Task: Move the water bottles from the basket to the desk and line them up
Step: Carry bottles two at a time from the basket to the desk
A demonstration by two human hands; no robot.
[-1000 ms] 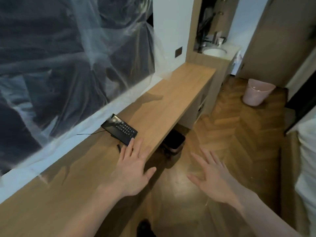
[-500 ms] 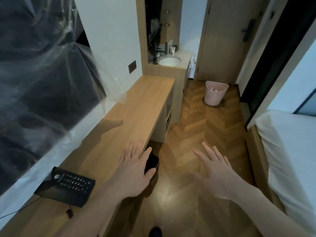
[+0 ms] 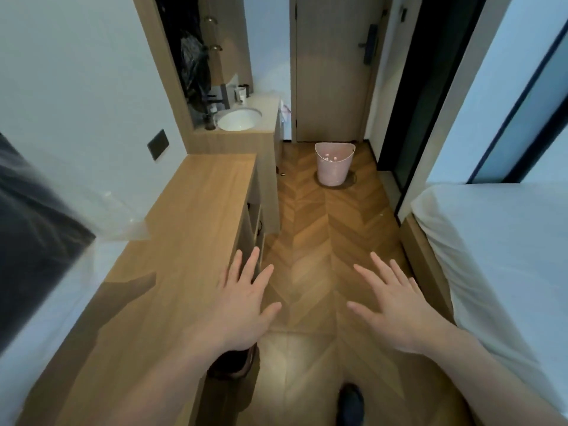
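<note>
Both hands are extended forward, palms down, fingers spread and flat; neither holds anything. The left hand (image 3: 246,305) hovers over the front edge of the desk (image 3: 184,241), its fingertips past that edge and above the floor (image 3: 322,241). The right hand (image 3: 396,305) hovers over the floor, between the desk and the bed (image 3: 498,256), and is well apart from the left hand.

The basket (image 3: 334,164) is pink and stands upright on the floor at the far end of the corridor, just in front of the closed door (image 3: 332,72). It is well apart from both hands, directly ahead of them and roughly on the line between them. Small pale caps show inside the basket rim; these are the tops of the water bottles (image 3: 331,157), but their number cannot be told.

The desk runs along the left wall. Its far end meets the sink counter (image 3: 264,118), which carries a white basin (image 3: 239,119). The visible wooden desk surface carries no bottles. A clear plastic sheet (image 3: 123,216) lies against the rear edge of the desk.

A dark bin (image 3: 233,364) stands below the desk's front edge, partly hidden by the left wrist. A dark shoe (image 3: 350,404) shows on the floor at the bottom of the view.
</note>
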